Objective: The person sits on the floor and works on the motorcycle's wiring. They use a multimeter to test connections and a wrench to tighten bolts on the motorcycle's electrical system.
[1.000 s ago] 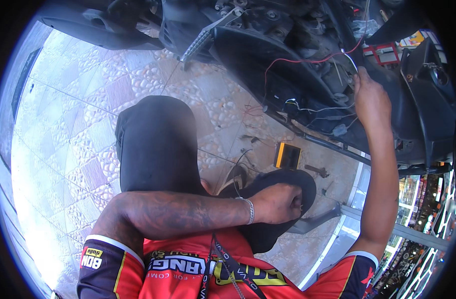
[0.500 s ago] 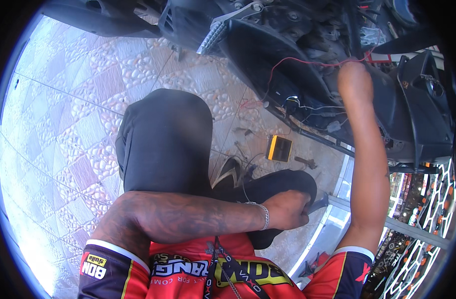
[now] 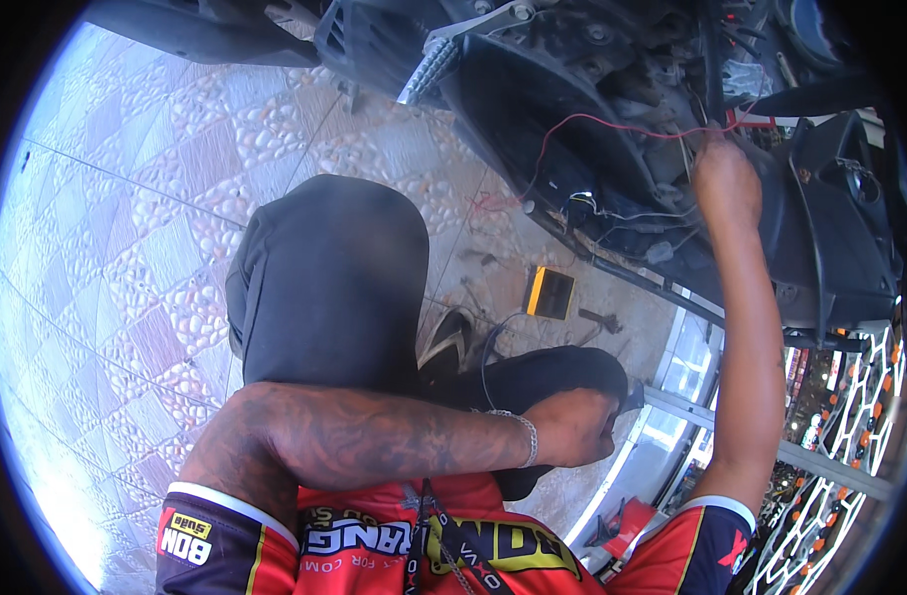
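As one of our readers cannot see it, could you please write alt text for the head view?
A person's right hand is at the exposed parts of a dark machine, by a red wire. The curled left hand is by one knee, and a yellow-and-black box lies on the floor.

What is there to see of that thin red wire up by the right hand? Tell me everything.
The red wire is thin and flexible-looking, apparently plastic-coated. It lies slack, not taut: from the lower left it arches across the dark hollow panel, then runs rightward past the fingertips of the right hand and on up toward the top right. Whether the fingers pinch it or it merely passes them can't be told. Its ends are hard to make out.
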